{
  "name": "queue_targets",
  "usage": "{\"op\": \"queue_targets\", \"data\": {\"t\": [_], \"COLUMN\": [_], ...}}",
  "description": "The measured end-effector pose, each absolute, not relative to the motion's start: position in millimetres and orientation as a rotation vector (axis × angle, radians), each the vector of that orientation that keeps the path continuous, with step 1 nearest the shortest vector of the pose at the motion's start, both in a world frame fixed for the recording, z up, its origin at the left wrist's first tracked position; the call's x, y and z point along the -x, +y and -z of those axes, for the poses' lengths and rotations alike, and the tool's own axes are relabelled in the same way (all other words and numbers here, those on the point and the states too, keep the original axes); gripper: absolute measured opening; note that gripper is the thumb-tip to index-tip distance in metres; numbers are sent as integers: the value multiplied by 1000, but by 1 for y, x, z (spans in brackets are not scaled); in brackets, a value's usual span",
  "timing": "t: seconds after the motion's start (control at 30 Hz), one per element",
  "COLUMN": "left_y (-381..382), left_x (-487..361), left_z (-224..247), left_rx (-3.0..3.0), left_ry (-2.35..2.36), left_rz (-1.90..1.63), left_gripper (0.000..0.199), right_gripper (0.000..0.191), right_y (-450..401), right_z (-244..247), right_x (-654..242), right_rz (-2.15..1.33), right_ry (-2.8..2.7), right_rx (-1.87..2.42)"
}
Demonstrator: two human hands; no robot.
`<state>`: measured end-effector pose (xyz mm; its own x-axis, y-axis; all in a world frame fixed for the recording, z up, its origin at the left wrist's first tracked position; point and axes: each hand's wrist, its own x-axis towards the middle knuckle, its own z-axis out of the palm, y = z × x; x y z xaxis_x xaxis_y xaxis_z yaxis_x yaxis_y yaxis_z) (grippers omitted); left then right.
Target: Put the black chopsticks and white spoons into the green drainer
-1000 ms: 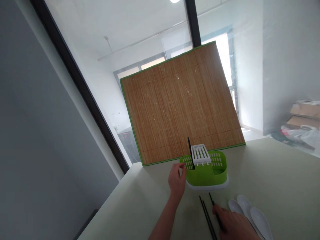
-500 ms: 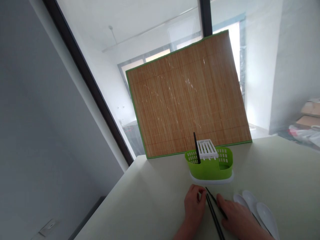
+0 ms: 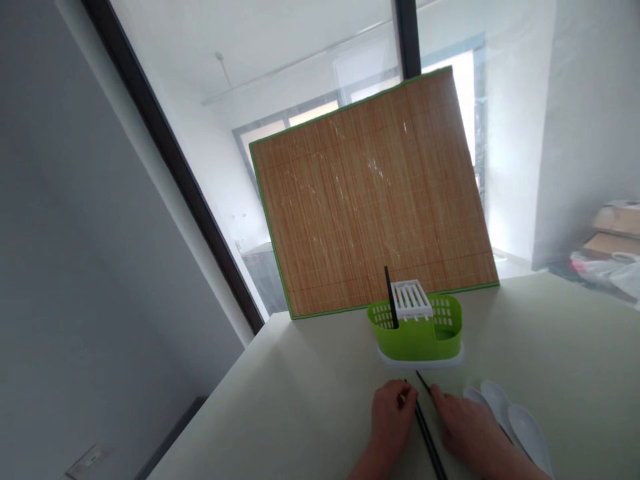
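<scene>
Hands (image 3: 393,417) numbering two touch chopsticks (image 3: 429,437) near three spoons (image 3: 527,430).

A grey wall (image 3: 100,253) rises left of the table (image 3: 300,393); bright windows (image 3: 314,114) shine behind it, boxes (image 3: 620,220) lie beyond its right.

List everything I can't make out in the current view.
All in the head view:
Near ends of the paired chopsticks: cut off by the bottom edge.
Whether the left hand grips them: too small to tell.
Most of the single chopstick: hidden by the right hand.
Lower end of the black stick: hidden by the green basket's front.
</scene>
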<state>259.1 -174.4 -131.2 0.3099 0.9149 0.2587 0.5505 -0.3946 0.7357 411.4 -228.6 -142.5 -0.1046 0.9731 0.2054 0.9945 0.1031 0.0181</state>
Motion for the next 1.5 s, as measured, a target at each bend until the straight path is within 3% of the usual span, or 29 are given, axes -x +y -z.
{"op": "queue_targets", "data": {"t": [0.23,0.37,0.57,0.77,0.9,1.07,1.27,1.5], "left_y": [-176,-179,-176,-170,-175,-182,-185,-189], "left_x": [-270,-274,-274,-269,-275,-288,-291,-295], "left_z": [129,127,127,112,94,86,74,54], "left_rx": [-1963,-1899,-1700,-1338,-1266,-1180,-1152,-1259], "left_ry": [1213,1162,1115,943,843,753,729,757], "left_rz": [-702,-678,-699,-836,-1017,-1056,-1060,-1230], "left_gripper": [32,35,37,39,33,40,34,29], "right_gripper": [55,48,54,17,10,15,28,25], "right_y": [-225,-223,-220,-216,-214,-217,-222,-230], "right_z": [148,147,139,117,114,113,102,84], "right_x": [-408,-406,-411,-415,-417,-419,-423,-431], "right_rz": [308,163,-92,-303,-398,-626,-720,-770], "right_ry": [-2187,-2239,-2158,-1927,-1726,-1521,-1404,-1488], "right_rx": [1942,1924,1825,1557,1390,1192,1092,1111]}}
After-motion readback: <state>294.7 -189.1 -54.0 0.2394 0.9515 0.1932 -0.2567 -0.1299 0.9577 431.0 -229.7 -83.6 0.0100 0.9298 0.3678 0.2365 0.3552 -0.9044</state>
